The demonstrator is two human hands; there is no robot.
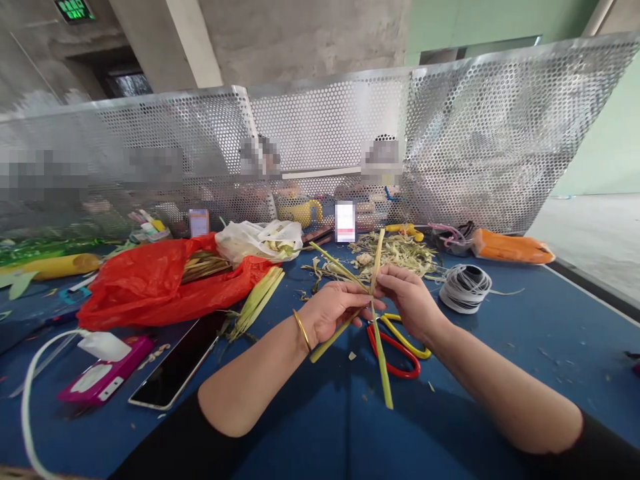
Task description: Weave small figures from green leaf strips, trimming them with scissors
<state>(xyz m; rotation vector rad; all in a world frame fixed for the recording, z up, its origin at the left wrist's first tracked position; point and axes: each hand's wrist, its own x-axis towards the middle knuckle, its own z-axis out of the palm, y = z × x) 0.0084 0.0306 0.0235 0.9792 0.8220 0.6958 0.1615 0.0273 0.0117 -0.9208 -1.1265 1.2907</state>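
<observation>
Two pale green strips of dried leaf or husk (pixel 383 363) cross each other between my hands, above the blue table. My left hand (pixel 334 308), with a gold bangle at the wrist, pinches them near the crossing. From the other side my right hand (pixel 404 293) has its thumb and fingers closed on the upright strip, close to the same crossing. Some fingertips are hidden behind the strips and the hands. Beneath the hands lies a pair of scissors with one red and one yellow handle (pixel 404 363), its blades mostly covered.
A red plastic bag (pixel 145 280) with dry strips and a white bag (pixel 260 240) lie left. A phone (pixel 175 367) and a purple power strip (pixel 107 373) are nearer. String spool (pixel 465 288) and orange packet (pixel 513 247) sit right. Perforated metal screen (pixel 325 120) stands behind.
</observation>
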